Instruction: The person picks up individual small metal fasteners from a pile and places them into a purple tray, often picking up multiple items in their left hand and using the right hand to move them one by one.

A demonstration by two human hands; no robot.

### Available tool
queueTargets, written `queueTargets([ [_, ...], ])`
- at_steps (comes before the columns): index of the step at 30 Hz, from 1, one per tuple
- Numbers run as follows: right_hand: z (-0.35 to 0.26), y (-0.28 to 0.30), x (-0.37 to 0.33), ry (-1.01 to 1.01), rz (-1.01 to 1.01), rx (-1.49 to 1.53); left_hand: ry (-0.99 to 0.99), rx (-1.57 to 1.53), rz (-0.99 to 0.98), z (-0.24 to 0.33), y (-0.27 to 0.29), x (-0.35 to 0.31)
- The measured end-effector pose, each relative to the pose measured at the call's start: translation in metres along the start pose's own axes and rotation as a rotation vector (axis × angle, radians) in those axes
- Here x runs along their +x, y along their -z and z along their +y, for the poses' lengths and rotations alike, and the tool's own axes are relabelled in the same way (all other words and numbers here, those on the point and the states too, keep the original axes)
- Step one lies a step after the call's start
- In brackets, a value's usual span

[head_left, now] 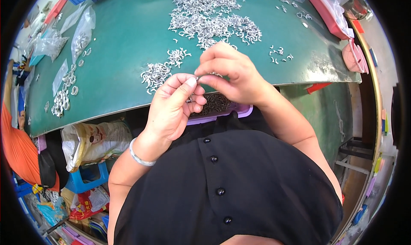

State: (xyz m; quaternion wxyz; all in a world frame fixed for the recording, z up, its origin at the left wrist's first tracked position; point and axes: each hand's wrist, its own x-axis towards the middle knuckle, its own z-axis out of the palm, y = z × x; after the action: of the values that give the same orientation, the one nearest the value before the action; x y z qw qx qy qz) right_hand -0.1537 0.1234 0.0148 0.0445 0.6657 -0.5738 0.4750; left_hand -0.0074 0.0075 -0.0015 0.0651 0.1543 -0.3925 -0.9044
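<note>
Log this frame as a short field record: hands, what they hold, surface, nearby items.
left hand: pinching a small metal piece at the fingertips
right hand: pinching the same small metal piece from the other side
surface: green table
on table: large pile of silver clips, smaller pile, clear bags
below hands: purple tray of dark metal parts
wrist: silver bangle, left arm

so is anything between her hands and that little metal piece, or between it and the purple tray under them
Nothing visible. The left hand and right hand pinch the small metal piece directly, and the purple tray sits just below them with open air between.
</note>
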Motion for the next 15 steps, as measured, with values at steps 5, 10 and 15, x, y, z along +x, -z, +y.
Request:
queueTargets([
  [5, 0.013, 0.001, -0.011, -0.194, -0.088, -0.318, 0.004, 0.017, 0.039, 0.001, -0.005, -0.002],
  [10, 0.012, 0.0, -0.011, -0.202, -0.125, -0.312, 0.023, -0.004, 0.027, 0.002, -0.003, -0.002],
  [15, 0.012, 0.0, -0.009, -0.211, -0.145, -0.31, 0.025, -0.037, 0.004, 0.002, 0.0, -0.002],
])
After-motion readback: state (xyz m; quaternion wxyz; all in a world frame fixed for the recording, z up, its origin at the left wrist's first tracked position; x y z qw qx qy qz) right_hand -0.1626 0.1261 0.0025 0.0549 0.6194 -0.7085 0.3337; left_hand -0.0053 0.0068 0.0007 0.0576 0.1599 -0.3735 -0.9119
